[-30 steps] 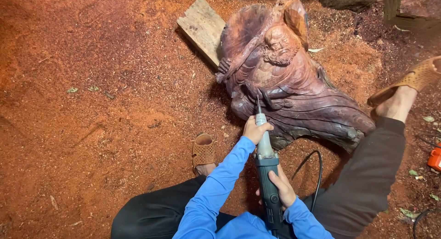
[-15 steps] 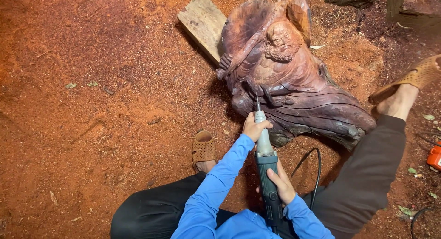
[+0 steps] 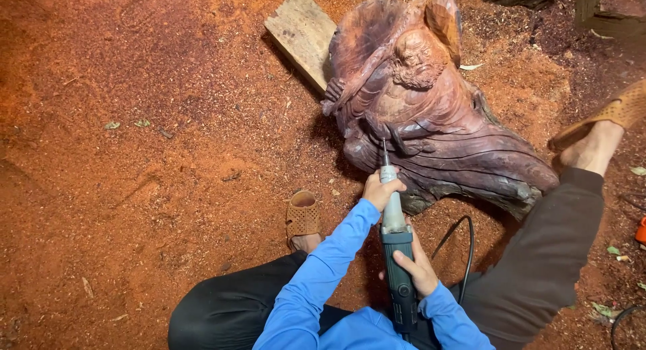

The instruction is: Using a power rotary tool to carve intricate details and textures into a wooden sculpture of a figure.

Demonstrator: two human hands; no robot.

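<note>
A woodcarving workshop floor — red sawdust (image 3: 134, 155) everywhere, half-carved wooden figure (image 3: 431, 121), corded power carver (image 3: 397, 256), plank (image 3: 303, 33).

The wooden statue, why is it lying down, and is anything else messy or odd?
The carved statue lies tipped on its side, its top propped on a plank. Reddish sawdust covers the ground all round. Both hands, left and right, hold a corded grinding tool against it. Nothing looks broken.
</note>
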